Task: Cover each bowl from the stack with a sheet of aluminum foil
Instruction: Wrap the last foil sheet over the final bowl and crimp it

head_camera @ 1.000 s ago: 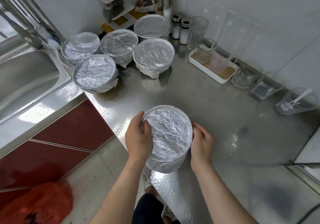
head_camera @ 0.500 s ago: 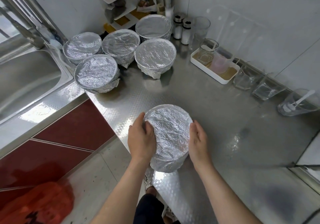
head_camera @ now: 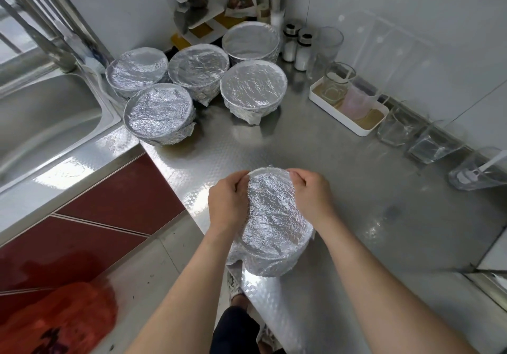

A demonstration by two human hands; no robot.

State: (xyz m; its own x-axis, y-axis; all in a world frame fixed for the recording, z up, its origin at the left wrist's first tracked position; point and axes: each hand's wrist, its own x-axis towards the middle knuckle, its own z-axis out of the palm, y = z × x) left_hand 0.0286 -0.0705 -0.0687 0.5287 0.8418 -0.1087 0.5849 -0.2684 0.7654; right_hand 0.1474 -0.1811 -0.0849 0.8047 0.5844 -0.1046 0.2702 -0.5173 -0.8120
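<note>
Foil-covered bowl [head_camera: 274,222] on the counter [head_camera: 370,189]: left hand [head_camera: 226,205] and right hand [head_camera: 312,191] each grip its far rim, fingers curled.

5 covered bowls [head_camera: 198,69] behind the near bowl [head_camera: 274,224] on the counter [head_camera: 343,183], sink [head_camera: 41,123] left, glasses [head_camera: 395,131] right

The left hand [head_camera: 226,205] and right hand [head_camera: 312,191] are bare, as are both forearms [head_camera: 175,285]. Dark trousers [head_camera: 236,331] and a pale sneaker [head_camera: 236,289] show below.

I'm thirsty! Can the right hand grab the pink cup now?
Probably not yet: the right hand pinches the foil-covered bowl. If it lets go, only bare counter lies before the pink cup.
</note>
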